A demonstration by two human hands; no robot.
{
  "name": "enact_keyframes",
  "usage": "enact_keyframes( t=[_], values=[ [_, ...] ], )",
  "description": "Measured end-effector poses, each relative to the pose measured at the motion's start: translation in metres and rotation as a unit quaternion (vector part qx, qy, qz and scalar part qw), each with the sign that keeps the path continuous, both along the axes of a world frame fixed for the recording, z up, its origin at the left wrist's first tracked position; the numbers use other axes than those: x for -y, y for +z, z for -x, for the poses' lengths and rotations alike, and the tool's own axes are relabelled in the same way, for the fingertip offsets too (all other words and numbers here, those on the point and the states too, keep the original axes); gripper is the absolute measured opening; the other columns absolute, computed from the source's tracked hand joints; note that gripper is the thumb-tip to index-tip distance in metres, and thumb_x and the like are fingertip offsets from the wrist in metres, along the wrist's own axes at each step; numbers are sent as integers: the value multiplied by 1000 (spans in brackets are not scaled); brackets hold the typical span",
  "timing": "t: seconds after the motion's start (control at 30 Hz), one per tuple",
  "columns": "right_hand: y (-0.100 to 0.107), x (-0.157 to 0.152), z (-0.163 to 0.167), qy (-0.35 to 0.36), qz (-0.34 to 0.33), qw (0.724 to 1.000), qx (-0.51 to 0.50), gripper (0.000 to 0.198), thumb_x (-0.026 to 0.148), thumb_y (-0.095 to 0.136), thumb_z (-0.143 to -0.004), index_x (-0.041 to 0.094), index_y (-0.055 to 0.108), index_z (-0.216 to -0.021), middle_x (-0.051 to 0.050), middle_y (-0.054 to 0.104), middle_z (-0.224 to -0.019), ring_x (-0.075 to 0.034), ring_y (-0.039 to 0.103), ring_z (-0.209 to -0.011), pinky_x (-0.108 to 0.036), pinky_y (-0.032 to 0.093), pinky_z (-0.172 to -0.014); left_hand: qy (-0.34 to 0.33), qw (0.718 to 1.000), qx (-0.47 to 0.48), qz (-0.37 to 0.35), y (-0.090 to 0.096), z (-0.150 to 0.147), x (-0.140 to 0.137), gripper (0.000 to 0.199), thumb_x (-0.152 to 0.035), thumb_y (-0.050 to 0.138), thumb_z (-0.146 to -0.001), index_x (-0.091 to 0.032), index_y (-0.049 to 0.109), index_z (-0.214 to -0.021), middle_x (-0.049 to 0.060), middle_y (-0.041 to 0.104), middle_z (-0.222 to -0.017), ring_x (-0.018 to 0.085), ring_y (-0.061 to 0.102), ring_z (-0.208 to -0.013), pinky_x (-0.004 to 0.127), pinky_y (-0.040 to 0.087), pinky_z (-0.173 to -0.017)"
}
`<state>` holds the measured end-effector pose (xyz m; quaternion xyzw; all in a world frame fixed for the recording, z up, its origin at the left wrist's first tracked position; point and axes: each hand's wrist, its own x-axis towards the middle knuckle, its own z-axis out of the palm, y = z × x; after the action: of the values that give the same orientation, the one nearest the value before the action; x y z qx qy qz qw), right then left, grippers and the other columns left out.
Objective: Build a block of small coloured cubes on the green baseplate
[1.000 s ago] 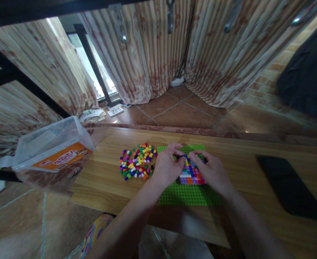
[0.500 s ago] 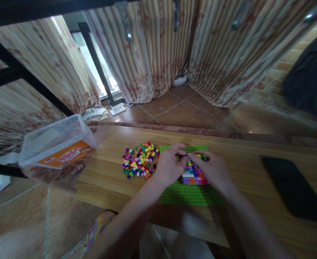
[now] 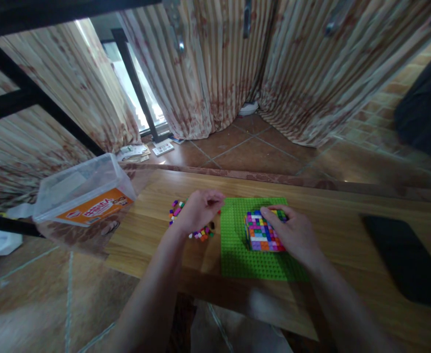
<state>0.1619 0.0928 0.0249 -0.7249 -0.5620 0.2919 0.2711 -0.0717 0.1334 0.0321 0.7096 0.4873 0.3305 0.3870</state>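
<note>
My left hand (image 3: pixel 200 211) hovers over the pile of small loose toy bricks (image 3: pixel 203 233) and hides much of it. Its fingers are loosely curved with a gap at the thumb, and nothing shows in them. A multicoloured block of toy bricks (image 3: pixel 260 232) stands on a green studded baseplate (image 3: pixel 237 262). My right hand (image 3: pixel 292 229) grips the block at its right side, thumb over the top and fingers along the far edge. The fingers' far parts are partly hidden.
On the wooden table (image 3: pixel 142 245) a black flat tablet-like object (image 3: pixel 402 257) lies at the right. A clear plastic box (image 3: pixel 85 191) with an orange label is at the left. Striped curtains (image 3: pixel 215 73) hang beyond, with papers (image 3: pixel 134 152) on the tiled floor.
My left hand has left the brick block and moved left over the loose bricks. My right hand stays at the block, whose top now shows more. The view has shifted slightly.
</note>
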Motion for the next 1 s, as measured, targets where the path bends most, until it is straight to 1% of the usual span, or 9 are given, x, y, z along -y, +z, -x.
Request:
enact_keyframes(
  t=[0.1,0.17,0.3,0.47,0.57,0.67,0.77,0.9,1.0],
  values=[
    [1,1,0,3,-2,1000,4,53,65,54,-80,19,74,-98,-6,73,-75,-23,67,-71,-31,44,-65,-60,993,-105,-3,1,18,0,16,-10,58,-74,-17,72,-76,0,72,-72,12,65,-67,20,49,-65],
    [1,1,0,6,-5,1000,8,53,65,54,-80,19,74,-97,-6,73,-74,-23,67,-70,-31,45,-64,-85,986,-146,4,2,24,2,18,-8,58,-71,-18,73,-74,-1,72,-70,12,64,-65,19,48,-63],
    [0,1,-1,7,-9,1000,12,53,65,54,-80,19,75,-97,-6,74,-75,-23,67,-70,-31,45,-63,-107,981,-160,17,3,26,6,24,-5,59,-66,-21,75,-74,-2,74,-74,12,65,-68,18,48,-65],
    [-1,0,-1,5,-5,1000,15,53,66,54,-80,20,75,-97,-6,74,-76,-23,67,-71,-31,45,-64,-119,979,-163,37,5,27,8,36,0,52,-59,-23,76,-73,-4,73,-73,12,65,-69,17,49,-64],
    [-1,0,-1,6,-6,1000,12,55,66,54,-80,19,74,-98,-5,73,-72,-22,66,-68,-31,44,-63,-131,977,-164,25,1,27,7,38,0,50,-58,-24,76,-72,-4,72,-72,12,64,-68,17,48,-63],
    [0,1,0,6,-12,1000,14,54,66,54,-80,19,74,-97,-6,73,-74,-22,66,-69,-31,45,-64,-146,973,-180,-2,-5,26,6,35,-1,52,-59,-24,75,-71,-3,72,-74,13,64,-72,18,48,-67],
    [0,1,0,8,-16,1000,18,54,66,53,-81,19,75,-97,-7,73,-75,-23,67,-69,-31,44,-63,-148,969,-195,-14,-8,26,5,28,-4,58,-62,-24,75,-71,-3,72,-75,14,64,-74,19,48,-70],
    [0,1,0,10,-17,1000,13,54,66,53,-80,20,75,-97,-6,73,-74,-22,66,-69,-30,44,-62,-156,969,-193,-8,-3,21,6,25,-7,59,-71,-23,75,-81,-2,73,-78,13,65,-73,19,48,-68],
    [-1,1,0,8,-19,1000,14,54,67,53,-80,20,75,-96,-6,74,-75,-22,67,-70,-31,44,-63,-127,980,-152,-33,4,10,8,22,-10,56,-80,-21,74,-86,0,73,-82,13,65,-73,21,48,-69]
  ],
)
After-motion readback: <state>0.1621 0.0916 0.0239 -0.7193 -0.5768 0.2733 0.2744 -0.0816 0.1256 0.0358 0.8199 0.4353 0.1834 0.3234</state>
